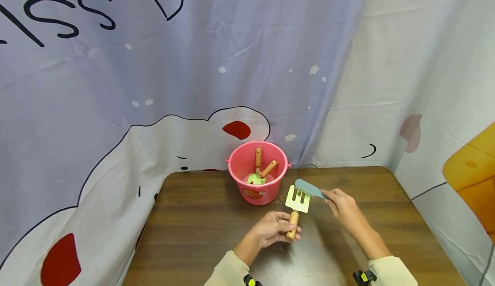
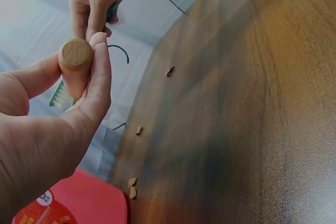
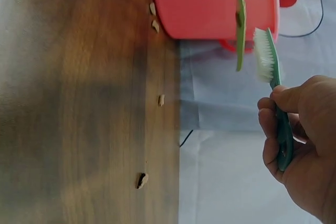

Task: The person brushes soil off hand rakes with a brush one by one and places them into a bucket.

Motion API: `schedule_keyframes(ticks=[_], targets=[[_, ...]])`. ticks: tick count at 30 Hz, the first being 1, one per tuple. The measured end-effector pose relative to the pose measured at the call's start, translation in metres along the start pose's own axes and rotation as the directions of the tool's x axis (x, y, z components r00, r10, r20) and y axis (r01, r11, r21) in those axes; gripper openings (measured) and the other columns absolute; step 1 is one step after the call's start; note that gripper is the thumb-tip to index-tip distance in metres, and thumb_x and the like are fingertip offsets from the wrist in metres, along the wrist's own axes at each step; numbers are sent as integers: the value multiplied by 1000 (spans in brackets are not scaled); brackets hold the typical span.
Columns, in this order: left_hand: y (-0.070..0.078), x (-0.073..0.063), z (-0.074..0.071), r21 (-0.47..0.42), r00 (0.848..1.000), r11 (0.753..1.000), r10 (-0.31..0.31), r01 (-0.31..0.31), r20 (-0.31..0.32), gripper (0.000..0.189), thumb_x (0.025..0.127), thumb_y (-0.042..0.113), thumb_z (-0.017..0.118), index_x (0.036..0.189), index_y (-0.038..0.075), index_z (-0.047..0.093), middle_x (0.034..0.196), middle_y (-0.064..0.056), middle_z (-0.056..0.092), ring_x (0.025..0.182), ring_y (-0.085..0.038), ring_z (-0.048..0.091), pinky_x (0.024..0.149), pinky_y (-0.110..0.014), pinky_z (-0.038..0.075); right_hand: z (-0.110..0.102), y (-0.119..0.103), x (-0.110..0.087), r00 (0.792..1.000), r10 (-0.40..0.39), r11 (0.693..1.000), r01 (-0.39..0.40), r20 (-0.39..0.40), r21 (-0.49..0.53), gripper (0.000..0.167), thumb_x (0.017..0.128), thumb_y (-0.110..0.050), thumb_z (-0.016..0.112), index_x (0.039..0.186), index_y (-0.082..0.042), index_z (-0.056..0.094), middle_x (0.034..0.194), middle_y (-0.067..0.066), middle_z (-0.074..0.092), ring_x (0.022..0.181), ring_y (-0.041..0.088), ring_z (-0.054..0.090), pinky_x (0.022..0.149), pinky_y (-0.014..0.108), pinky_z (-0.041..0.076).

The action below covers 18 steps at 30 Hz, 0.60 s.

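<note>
My left hand grips the wooden handle of a small garden fork with flat, pale green tines, held up over the table. In the left wrist view the handle's round end faces the camera between thumb and fingers. My right hand holds a blue-green brush by its handle, its head at the fork's tines. The right wrist view shows the brush's white bristles turned toward the fork's green metal, a small gap apart.
A pink bucket stands at the table's back edge, with wooden-handled green tools inside. Small brown bits lie scattered on the wooden table near it. A printed curtain hangs behind.
</note>
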<state>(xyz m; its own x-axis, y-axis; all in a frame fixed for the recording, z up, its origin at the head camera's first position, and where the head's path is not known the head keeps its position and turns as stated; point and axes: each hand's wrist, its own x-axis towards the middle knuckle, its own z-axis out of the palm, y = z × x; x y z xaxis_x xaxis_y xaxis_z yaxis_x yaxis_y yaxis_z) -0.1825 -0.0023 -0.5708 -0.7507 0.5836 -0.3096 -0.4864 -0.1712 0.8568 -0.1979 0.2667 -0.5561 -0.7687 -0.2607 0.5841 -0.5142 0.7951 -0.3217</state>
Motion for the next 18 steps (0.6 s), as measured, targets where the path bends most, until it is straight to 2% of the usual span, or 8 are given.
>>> schedule_keyframes(ticks=[8, 13, 18], targets=[[0, 3, 1, 3, 1000, 1000, 11, -11, 2, 30, 100, -1, 61, 127, -10, 55, 108, -27, 74, 78, -20, 75, 81, -38, 63, -5, -22, -19, 996, -80, 993, 75, 48, 96, 36, 81, 11, 79, 116, 2, 74, 97, 4, 70, 77, 5, 60, 60, 18, 52], [-2, 6, 2, -5, 1000, 1000, 13, -12, 9, 28, 100, -1, 60, 127, -10, 55, 109, -30, 73, 77, -19, 74, 83, -39, 63, -1, -26, -24, 994, -91, 993, 87, 57, 75, 38, 79, 10, 80, 116, 2, 74, 98, 4, 70, 79, 9, 65, 63, 20, 56], [-2, 5, 3, -8, 1000, 1000, -1, 1, 12, 31, 100, -2, 60, 129, -11, 54, 107, -25, 75, 78, -20, 74, 86, -40, 63, 3, -24, -23, 994, -107, 994, 107, 6, 23, 37, 78, 11, 81, 113, 3, 75, 95, 5, 69, 79, 14, 65, 63, 24, 57]])
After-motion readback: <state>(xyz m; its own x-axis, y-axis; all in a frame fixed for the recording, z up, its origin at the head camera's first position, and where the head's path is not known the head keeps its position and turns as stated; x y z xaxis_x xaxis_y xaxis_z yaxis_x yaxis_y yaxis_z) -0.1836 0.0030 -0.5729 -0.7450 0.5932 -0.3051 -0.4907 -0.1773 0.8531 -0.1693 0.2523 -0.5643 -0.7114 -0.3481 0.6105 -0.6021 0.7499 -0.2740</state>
